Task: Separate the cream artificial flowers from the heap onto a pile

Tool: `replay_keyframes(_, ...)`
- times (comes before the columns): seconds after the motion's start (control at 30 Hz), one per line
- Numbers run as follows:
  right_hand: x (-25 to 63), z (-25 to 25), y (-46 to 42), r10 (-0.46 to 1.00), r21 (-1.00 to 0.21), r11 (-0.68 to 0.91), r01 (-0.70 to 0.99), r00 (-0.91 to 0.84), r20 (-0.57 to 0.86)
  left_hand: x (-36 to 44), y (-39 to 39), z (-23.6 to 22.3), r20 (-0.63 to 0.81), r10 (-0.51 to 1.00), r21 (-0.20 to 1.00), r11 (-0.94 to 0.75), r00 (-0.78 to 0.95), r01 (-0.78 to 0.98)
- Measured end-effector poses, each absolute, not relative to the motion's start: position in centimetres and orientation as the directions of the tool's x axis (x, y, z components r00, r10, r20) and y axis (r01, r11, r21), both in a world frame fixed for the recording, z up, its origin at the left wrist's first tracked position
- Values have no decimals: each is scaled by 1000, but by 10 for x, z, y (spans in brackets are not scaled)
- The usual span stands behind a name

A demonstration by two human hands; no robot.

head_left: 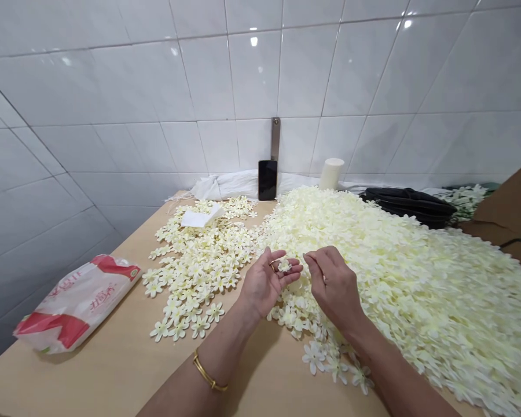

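My left hand (267, 278) is turned palm up, with a small cream artificial flower (283, 265) held at its fingers. Close by on the right, my right hand (335, 284) has thumb and forefinger pinched together; whatever is between them is too small to make out. A big heap of cream artificial flowers (421, 284) spreads beneath and beyond the right hand. To the left lies a looser, flatter spread of similar flowers (200, 266), some with yellowish centres. A few single blossoms (314, 356) rest below the right hand.
A red and white plastic packet (80, 304) lies at the table's (125, 370) left edge. A phone (267, 180) leans at the back near a white cylinder (331, 174). White tissue (202, 215) sits on the left flowers. A black bag (410, 205) and brown cardboard (510, 211) stand right.
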State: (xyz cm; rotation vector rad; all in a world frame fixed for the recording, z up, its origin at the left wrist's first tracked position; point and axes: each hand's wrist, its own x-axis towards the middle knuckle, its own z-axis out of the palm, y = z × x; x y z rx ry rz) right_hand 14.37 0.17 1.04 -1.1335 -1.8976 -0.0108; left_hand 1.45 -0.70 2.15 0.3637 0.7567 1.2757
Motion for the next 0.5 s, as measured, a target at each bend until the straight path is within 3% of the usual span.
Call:
replay_keyframes(0.17, 137, 8, -1, 749, -487, 623, 613, -287, 597, 19, -11, 21, -263, 957, 649, 269, 123, -711)
replay_keyframes(0.3, 137, 8, 1, 793, -567, 573, 592, -225, 566, 20, -12, 18, -218, 970, 714, 235, 110, -659)
replay_keyframes(0.5, 138, 8, 2, 819, -631, 528, 568, -144, 556, 22, -13, 10, -108, 994, 923, 99, -4, -372)
